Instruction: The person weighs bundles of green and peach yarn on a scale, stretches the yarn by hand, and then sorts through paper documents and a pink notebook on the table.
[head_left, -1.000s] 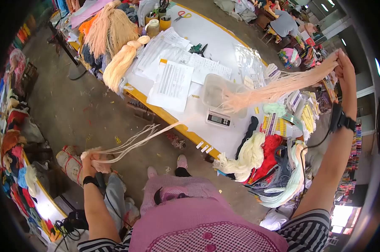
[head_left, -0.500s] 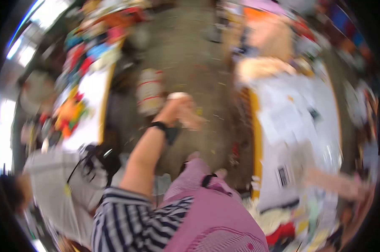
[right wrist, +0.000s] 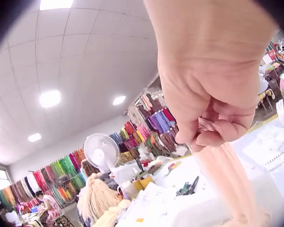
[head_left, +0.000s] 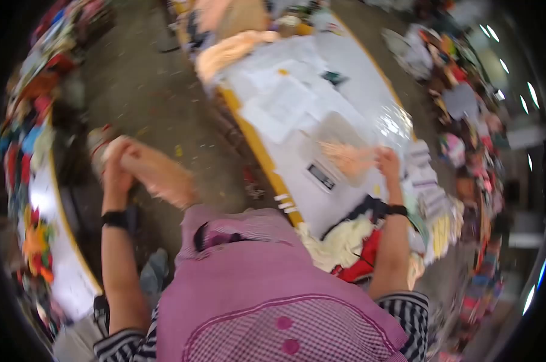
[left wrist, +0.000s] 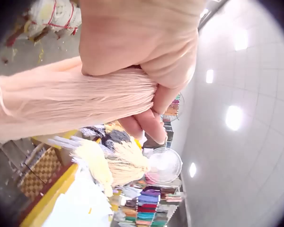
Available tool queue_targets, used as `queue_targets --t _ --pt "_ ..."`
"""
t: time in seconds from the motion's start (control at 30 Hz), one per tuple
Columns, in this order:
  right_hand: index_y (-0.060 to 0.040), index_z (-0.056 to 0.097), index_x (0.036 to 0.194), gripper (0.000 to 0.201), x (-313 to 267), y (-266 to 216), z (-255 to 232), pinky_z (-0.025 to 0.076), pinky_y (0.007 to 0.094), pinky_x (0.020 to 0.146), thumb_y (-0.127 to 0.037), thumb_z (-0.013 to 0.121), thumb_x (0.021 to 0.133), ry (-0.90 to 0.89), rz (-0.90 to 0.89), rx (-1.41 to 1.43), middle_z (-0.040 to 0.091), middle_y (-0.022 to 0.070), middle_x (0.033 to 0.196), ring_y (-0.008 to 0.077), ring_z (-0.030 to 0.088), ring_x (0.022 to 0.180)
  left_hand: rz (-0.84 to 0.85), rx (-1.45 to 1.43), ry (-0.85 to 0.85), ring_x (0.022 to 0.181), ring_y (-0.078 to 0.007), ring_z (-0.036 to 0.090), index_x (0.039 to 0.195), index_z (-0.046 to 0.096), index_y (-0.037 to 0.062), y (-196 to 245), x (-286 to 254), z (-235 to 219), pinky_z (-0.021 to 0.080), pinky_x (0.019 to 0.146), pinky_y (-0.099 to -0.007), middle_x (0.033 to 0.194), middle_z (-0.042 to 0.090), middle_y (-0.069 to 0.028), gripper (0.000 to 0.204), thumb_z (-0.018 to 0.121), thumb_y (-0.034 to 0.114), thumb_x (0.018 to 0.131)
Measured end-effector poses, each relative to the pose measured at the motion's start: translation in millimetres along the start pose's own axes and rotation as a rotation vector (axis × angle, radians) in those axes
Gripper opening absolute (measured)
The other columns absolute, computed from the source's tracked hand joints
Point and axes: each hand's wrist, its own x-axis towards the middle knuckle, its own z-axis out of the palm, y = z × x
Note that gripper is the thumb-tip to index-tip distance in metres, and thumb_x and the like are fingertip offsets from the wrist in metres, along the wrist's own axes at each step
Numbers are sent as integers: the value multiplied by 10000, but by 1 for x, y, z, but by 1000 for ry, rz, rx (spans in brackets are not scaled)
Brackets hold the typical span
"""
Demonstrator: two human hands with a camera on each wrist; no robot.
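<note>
My left hand (head_left: 117,168) grips one end of a thick peach yarn bundle (head_left: 161,175), which hangs over the floor towards the apron. In the left wrist view the fingers curl round the strands (left wrist: 99,97). My right hand (head_left: 389,166) pinches a second peach bundle (head_left: 345,157) above the table; its lower end lies in the clear plastic tub (head_left: 332,128) on the scale (head_left: 321,177). The right wrist view shows thumb and fingertips closed on the strands (right wrist: 225,177), which hang downwards. The head view is blurred.
Papers (head_left: 276,105) and dark green-handled snips (right wrist: 187,187) lie on the white table (head_left: 369,78). Cream yarn (head_left: 330,247) and red yarn (head_left: 363,262) sit at its near end. A peach skein (head_left: 233,53) rests at the far corner. A second table (head_left: 73,265) stands at the left.
The strands stretched from the left hand towards the table now hang as a gathered bundle. My right hand has come down and inward, lowering its bundle to the tub. The head view has swung about.
</note>
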Motion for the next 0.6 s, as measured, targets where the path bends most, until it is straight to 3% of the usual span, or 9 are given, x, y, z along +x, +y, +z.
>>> queue_targets --t 0.03,0.1,0.17,0.3,0.4,0.53,0.6 --pt "-99 575 805 229 -7 8 14 359 244 413 -309 625 881 44 -26 -188 570 -1 616 65 480 480 -32 -11 -28 788 -148 532 974 554 61 1 -1 9 447 738 -291 854 551 -30 124 598 149 898" --pt "-60 553 831 230 -21 46 37 459 403 586 -278 620 856 56 -54 -489 606 138 703 298 601 639 -53 43 -117 783 -154 521 966 545 67 -9 3 18 437 737 -289 818 540 -26 137 569 196 929" --pt "-60 549 876 238 -60 32 61 447 458 652 -283 620 834 86 -119 -694 617 169 798 379 594 767 -70 23 -95 786 -154 508 962 546 64 -12 3 32 436 743 -289 813 539 -25 127 570 184 929" --pt "-73 572 907 218 -103 55 91 464 452 683 -265 629 820 44 -125 -773 636 147 872 357 608 834 -104 5 -102 782 -153 503 961 551 60 -11 7 50 440 755 -290 823 542 -21 120 571 173 928" --pt "-103 563 1090 347 -128 61 100 495 419 763 -185 673 771 42 -216 -612 603 119 1093 334 594 948 -106 37 -129 783 -152 508 954 553 53 -9 14 57 448 765 -294 823 547 -16 127 566 178 933" --pt "-104 540 1128 403 -146 50 101 494 419 766 -161 681 755 141 -87 -493 556 109 1167 331 581 986 -98 75 -143 783 -150 501 952 544 54 -9 19 61 446 769 -299 820 532 -16 135 571 185 933" --pt "-100 549 1143 436 -151 54 95 484 362 655 -177 703 742 245 -169 -573 573 84 1109 228 601 635 -104 76 -145 784 -151 491 955 536 60 -10 19 64 441 769 -301 817 516 -16 132 576 184 931"
